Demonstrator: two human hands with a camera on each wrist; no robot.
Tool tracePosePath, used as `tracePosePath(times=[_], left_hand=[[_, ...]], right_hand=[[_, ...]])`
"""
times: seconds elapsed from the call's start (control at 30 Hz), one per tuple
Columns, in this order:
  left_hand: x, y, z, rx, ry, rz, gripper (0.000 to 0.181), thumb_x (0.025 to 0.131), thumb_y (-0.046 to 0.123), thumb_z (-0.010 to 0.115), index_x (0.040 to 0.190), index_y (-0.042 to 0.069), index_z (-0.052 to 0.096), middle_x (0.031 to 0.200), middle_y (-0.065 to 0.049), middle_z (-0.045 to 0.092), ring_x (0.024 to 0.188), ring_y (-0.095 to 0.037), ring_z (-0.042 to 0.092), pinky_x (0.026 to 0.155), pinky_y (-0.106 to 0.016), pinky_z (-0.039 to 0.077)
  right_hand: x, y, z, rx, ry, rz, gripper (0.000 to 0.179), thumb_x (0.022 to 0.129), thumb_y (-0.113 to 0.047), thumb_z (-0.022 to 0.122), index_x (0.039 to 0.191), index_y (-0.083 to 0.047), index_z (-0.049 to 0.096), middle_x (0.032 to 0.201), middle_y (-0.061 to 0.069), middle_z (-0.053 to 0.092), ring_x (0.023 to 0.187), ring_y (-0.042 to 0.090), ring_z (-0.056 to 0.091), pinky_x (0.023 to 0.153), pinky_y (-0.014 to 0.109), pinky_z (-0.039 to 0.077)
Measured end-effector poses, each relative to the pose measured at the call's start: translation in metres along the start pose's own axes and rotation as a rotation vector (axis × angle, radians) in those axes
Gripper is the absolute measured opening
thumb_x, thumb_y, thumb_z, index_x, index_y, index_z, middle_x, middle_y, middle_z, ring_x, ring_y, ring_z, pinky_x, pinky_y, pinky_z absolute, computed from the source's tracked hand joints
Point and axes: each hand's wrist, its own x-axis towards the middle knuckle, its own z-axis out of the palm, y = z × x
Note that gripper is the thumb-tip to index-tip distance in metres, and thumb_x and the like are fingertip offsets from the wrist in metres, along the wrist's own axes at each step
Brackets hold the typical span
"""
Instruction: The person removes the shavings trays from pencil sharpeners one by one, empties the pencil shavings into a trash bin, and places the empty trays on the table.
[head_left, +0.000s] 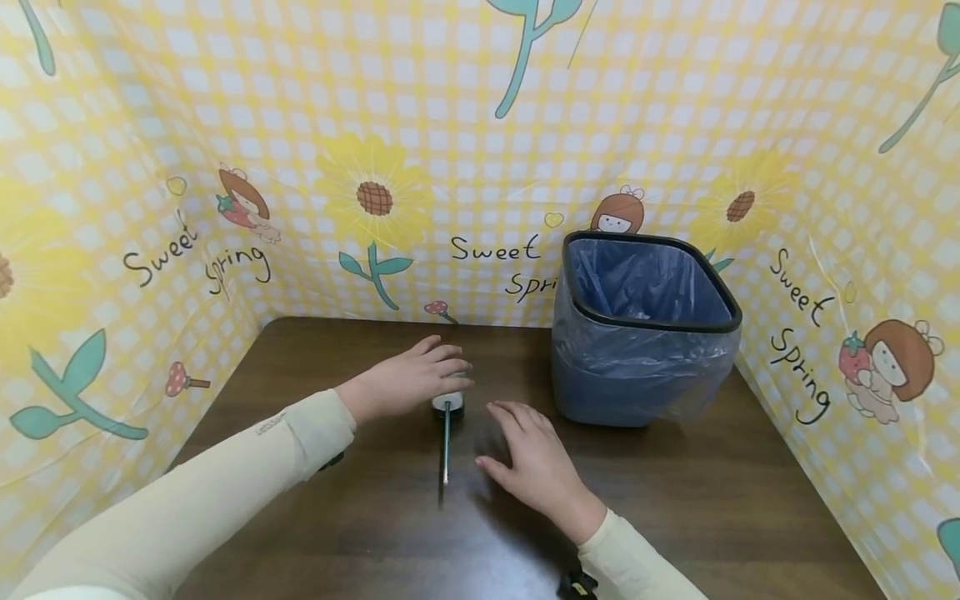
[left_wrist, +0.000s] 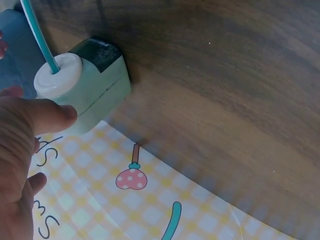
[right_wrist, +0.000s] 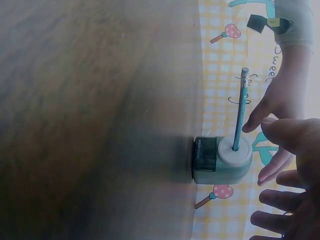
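A pale green pencil sharpener (left_wrist: 102,95) with a white round top and dark front panel stands on the table. A teal pencil (right_wrist: 241,110) sticks up from the hole in its top, eraser end outward. My left hand (head_left: 412,375) hovers at the sharpener with fingers spread, hiding part of it in the head view. Its thumb overlaps the sharpener's side in the left wrist view. Off to the right of the pencil, my right hand (head_left: 536,458) holds nothing, its fingers loosely bent and thumb apart.
At the back right stands a blue bin (head_left: 637,383) with a clear plastic liner and black rim. The dark wooden table (head_left: 360,517) meets a yellow checked cloth (head_left: 480,158) hanging behind and along both sides.
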Motion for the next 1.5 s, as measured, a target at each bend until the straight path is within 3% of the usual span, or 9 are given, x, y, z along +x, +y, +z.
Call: tracePosePath(times=[0.1,0.4,0.77,1.23,1.5], left_hand=[[0.003,-0.001,0.001,0.024,-0.009,0.002,0.078,0.087,-0.001,0.078,0.153,0.024,0.047,0.158,-0.003,0.044,0.15,-0.031,0.034,0.12,-0.06,0.027],[0.005,-0.004,0.008,-0.016,-0.082,-0.024,0.077,0.089,-0.006,0.073,0.154,0.025,0.045,0.158,-0.004,0.044,0.15,-0.033,0.034,0.12,-0.061,0.027],[0.009,-0.009,0.024,0.148,-0.078,0.051,0.071,0.093,0.007,0.074,0.154,0.027,0.045,0.157,-0.003,0.046,0.148,-0.028,0.038,0.118,-0.057,0.033],[0.022,-0.005,0.026,0.264,-0.103,0.11,0.071,0.091,0.014,0.078,0.153,0.028,0.047,0.157,0.001,0.048,0.147,-0.022,0.04,0.119,-0.056,0.031],[0.025,-0.007,0.018,0.254,-0.156,0.115,0.072,0.09,0.013,0.078,0.153,0.029,0.048,0.157,0.005,0.048,0.149,-0.019,0.038,0.121,-0.055,0.028]], right_hand=[[0.0,0.0,0.001,0.004,-0.003,0.002,0.077,0.089,-0.052,0.076,0.151,-0.015,0.048,0.149,0.003,0.053,0.138,0.025,0.049,0.115,0.049,0.037],[0.0,0.0,0.001,-0.002,-0.005,-0.003,0.075,0.089,-0.052,0.076,0.149,-0.015,0.051,0.149,0.003,0.053,0.138,0.023,0.049,0.116,0.049,0.037],[-0.001,-0.001,-0.001,0.002,-0.004,-0.003,0.074,0.088,-0.05,0.077,0.148,-0.015,0.051,0.148,0.004,0.053,0.138,0.024,0.049,0.116,0.049,0.037],[-0.002,-0.002,-0.001,-0.003,-0.01,0.001,0.073,0.09,-0.051,0.075,0.148,-0.015,0.051,0.149,0.004,0.053,0.138,0.024,0.05,0.115,0.049,0.038],[0.0,-0.002,0.001,-0.022,0.0,-0.006,0.073,0.09,-0.051,0.075,0.148,-0.015,0.051,0.148,0.004,0.053,0.137,0.024,0.05,0.115,0.049,0.038]])
